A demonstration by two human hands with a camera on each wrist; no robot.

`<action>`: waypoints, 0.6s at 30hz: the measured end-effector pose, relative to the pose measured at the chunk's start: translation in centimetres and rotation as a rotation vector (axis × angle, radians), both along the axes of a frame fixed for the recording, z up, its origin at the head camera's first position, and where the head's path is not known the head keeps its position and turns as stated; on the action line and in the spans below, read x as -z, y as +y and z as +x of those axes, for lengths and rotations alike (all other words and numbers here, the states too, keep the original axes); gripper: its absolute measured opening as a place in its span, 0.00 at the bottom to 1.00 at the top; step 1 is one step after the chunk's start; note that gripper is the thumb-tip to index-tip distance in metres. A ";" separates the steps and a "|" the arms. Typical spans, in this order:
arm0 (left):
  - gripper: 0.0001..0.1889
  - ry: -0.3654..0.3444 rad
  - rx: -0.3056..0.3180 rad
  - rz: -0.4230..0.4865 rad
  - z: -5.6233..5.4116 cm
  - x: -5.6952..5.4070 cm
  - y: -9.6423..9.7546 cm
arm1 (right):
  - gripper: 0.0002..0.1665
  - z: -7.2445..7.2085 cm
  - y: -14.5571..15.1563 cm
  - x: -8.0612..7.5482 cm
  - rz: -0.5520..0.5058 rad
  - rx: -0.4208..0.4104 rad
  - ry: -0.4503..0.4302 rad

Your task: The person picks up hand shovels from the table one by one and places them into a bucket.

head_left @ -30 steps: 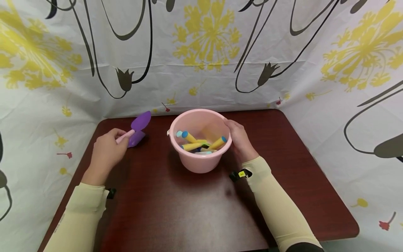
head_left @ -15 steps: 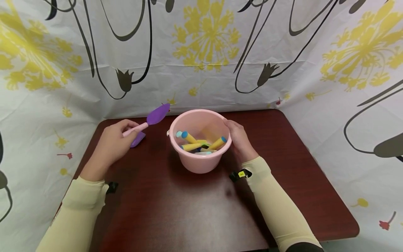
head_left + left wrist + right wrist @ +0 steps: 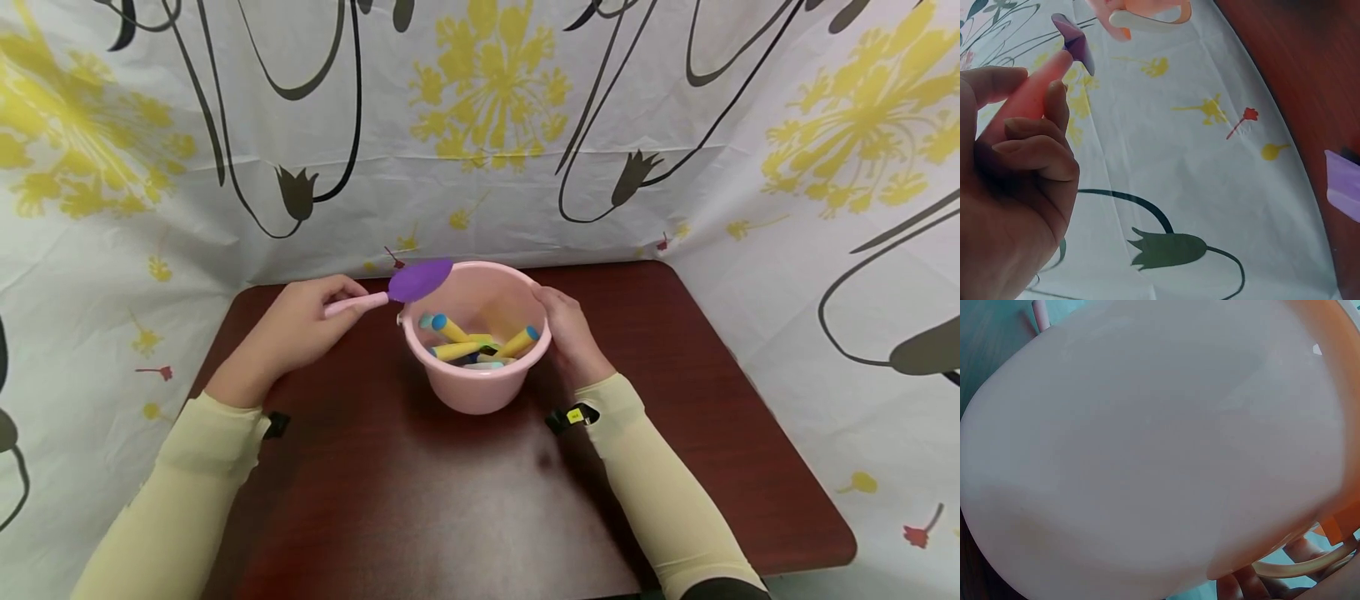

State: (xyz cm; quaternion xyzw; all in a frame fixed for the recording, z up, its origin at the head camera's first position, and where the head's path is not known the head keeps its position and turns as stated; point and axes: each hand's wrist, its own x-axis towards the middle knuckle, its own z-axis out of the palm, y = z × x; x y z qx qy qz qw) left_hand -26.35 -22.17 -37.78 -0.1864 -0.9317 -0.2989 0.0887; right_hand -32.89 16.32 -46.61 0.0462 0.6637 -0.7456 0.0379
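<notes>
My left hand (image 3: 303,329) holds a toy shovel by its pink handle (image 3: 356,304). The shovel's purple blade (image 3: 420,279) overlaps the left rim of a pink bucket (image 3: 480,390) in the head view; whether they touch I cannot tell. Fingers of the left hand curl round the handle in the left wrist view. My right hand (image 3: 573,337) grips the bucket's right rim, its fingers (image 3: 1241,584) partly hidden by the wall in the right wrist view. Inside the bucket lie several yellow pieces (image 3: 456,350) with blue ends, and a pale blue one (image 3: 426,320).
A second purple piece (image 3: 1342,187) lies on the dark red table, hidden in the head view. A pink stick end (image 3: 1040,314) shows beyond the bucket in the right wrist view. A white patterned cloth (image 3: 480,208) surrounds the table (image 3: 712,400) at the back and sides.
My left hand has carried the shovel rightward, away from the other purple piece and up to the bucket's left rim. The right hand and the bucket have stayed put.
</notes>
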 end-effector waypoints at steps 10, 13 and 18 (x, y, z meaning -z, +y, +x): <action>0.12 -0.012 0.124 -0.074 -2.4 -0.8 1.8 | 0.31 0.1 0.0 -0.1 0.007 -0.004 0.005; 0.10 0.001 0.161 -0.096 -3.0 -0.8 2.4 | 0.31 0.1 0.0 -0.1 0.016 -0.005 0.006; 0.10 0.005 0.207 -0.109 -3.9 -0.5 3.2 | 0.30 0.2 0.0 0.0 0.013 -0.002 0.012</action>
